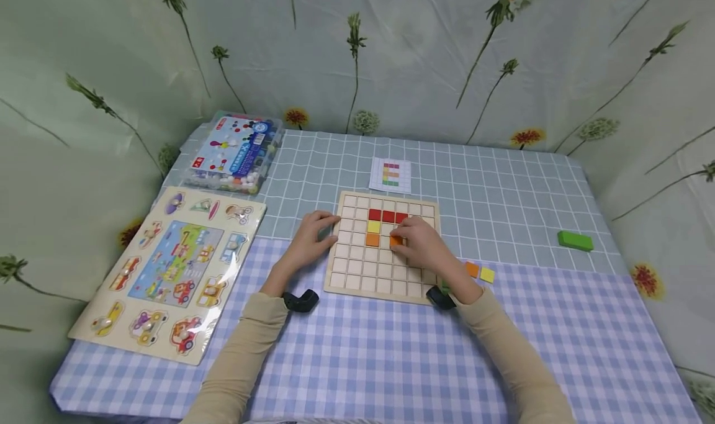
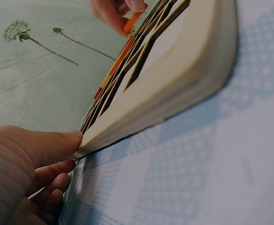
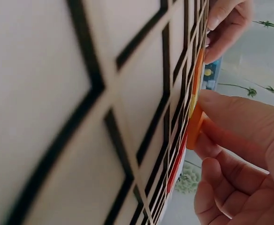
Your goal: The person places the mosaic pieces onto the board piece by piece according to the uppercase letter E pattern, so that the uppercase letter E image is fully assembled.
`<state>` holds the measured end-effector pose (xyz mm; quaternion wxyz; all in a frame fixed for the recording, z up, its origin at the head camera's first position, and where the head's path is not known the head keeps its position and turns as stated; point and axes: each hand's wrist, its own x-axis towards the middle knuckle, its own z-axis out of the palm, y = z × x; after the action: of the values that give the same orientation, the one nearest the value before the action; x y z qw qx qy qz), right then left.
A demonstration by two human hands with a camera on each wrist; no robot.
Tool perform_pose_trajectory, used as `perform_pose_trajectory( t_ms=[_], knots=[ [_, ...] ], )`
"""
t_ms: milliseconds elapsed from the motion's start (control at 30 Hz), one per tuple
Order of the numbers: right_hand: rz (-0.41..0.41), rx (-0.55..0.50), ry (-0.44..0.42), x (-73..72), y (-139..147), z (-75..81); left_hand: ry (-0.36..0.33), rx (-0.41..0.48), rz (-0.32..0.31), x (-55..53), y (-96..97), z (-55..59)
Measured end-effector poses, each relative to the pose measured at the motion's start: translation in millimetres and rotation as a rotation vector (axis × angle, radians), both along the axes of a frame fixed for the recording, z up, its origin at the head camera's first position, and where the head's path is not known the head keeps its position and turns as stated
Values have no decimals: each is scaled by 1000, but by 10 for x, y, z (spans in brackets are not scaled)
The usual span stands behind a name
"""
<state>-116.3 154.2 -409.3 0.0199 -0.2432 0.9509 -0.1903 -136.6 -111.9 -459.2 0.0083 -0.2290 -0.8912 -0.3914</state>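
Note:
A wooden grid board (image 1: pixel 352 281) lies on the table. In its cells sit a row of red tiles (image 1: pixel 388 215), a yellow tile (image 1: pixel 373 226) and an orange tile (image 1: pixel 372 239). My right hand (image 1: pixel 422 244) pinches another orange square tile (image 3: pixel 195 129) between thumb and fingers, over the board's cells right of the placed orange one. At the board's left edge, my left hand (image 1: pixel 308 241) touches the rim with thumb and fingertips spread apart; the left wrist view shows the thumb (image 2: pixel 66 139) against the wood. Behind the board lies a pattern card (image 1: pixel 390 175) with coloured squares.
Loose orange (image 1: pixel 472 269) and yellow (image 1: pixel 487 275) tiles lie beside my right forearm, with a green piece (image 1: pixel 445 284) partly hidden by the wrist. A green block (image 1: pixel 575 241) is far right. Leftward are a picture puzzle board (image 1: pixel 231 287) and a clear plastic box (image 1: pixel 234 154).

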Motion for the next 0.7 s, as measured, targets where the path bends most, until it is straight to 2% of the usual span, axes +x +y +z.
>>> perform_pose_trajectory(
  t_ms=[333,700],
  knots=[
    [110,40,30,-78,-84,-20,-5,5,3,1,-11,-5],
    [112,59,40,-95,-128,-35,-3,5,7,8,1,14]
  ],
)
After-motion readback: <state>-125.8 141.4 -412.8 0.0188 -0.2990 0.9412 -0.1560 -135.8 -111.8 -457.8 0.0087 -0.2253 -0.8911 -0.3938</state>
